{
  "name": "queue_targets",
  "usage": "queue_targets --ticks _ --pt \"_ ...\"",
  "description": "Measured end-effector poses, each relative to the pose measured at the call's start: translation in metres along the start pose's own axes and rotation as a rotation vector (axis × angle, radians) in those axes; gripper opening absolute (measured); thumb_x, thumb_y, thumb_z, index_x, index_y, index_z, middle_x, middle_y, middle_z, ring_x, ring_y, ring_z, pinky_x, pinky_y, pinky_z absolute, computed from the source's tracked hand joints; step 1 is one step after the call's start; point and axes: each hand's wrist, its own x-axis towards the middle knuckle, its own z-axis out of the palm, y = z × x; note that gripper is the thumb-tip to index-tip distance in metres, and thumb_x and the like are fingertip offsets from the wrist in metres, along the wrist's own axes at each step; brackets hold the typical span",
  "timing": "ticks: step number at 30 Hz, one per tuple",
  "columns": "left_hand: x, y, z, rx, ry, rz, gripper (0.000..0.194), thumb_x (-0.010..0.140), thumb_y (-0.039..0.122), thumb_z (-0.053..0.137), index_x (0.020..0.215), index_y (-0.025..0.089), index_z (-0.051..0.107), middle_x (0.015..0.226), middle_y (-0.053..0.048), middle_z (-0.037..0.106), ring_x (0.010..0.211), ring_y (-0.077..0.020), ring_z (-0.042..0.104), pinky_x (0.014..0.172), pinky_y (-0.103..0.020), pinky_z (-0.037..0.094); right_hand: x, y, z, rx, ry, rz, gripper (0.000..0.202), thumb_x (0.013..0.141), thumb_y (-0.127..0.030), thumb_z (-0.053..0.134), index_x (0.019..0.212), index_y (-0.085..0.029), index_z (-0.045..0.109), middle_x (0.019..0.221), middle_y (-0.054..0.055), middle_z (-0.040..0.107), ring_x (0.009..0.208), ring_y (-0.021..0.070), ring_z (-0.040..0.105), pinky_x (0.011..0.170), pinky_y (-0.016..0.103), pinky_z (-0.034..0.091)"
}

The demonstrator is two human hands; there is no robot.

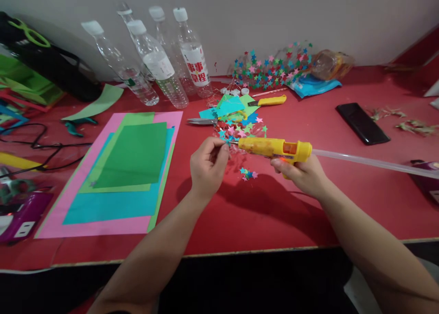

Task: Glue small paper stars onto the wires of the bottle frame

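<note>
My right hand (302, 172) is wrapped round a yellow glue gun (264, 146), whose nozzle points left. A long clear glue stick (363, 160) sticks out of its back end. My left hand (209, 163) is pinched at the nozzle tip, with a small blue piece at its fingertips, probably a paper star. Just behind the nozzle lies a pile of coloured stars (240, 130), partly hidden by the gun. A smaller cluster of stars (247, 173) rests on the red table (247, 222) below the gun.
Coloured paper sheets (133, 156) lie at left. Several plastic bottles (164, 71) stand at the back. Scissors (202, 121), a yellow cutter (272, 101) and a star-covered clear bottle (270, 69) are beyond my hands. A black phone (362, 123) lies at right, cables (44, 145) at left.
</note>
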Motion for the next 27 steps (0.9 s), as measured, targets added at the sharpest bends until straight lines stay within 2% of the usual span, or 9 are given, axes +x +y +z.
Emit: queue_targets --ticks 5,19,27 --pt "0.0004 -0.0006 0.0005 0.003 0.001 0.006 0.013 0.088 0.023 0.056 0.076 0.019 0.055 0.06 0.005 0.054 0.048 -0.0066 0.048 0.047 -0.019 0.039 0.0003 0.0003 0.0004 -0.027 0.001 -0.005 0.03 0.089 -0.045 0.054 0.08 -0.018 0.063 0.055 -0.002 0.051 0.052 0.0105 0.048 0.049 0.023 0.04" --pt "-0.0003 -0.0008 0.0004 -0.009 -0.017 -0.01 0.014 0.09 0.026 0.055 0.078 0.02 0.055 0.06 0.005 0.055 0.048 -0.0071 0.047 0.048 -0.019 0.04 -0.0006 0.0012 0.0 -0.006 0.012 0.048 0.03 0.086 -0.045 0.056 0.067 -0.021 0.057 0.053 -0.002 0.05 0.049 0.0104 0.045 0.047 0.024 0.037" --pt "-0.0009 -0.0034 0.0003 0.037 -0.022 0.019 0.014 0.091 0.027 0.053 0.08 0.02 0.055 0.062 0.005 0.054 0.05 -0.0076 0.047 0.05 -0.02 0.039 0.0009 0.0016 0.0 -0.039 0.007 0.03 0.031 0.088 -0.048 0.054 0.076 -0.02 0.063 0.053 -0.003 0.051 0.049 0.0112 0.047 0.05 0.025 0.039"
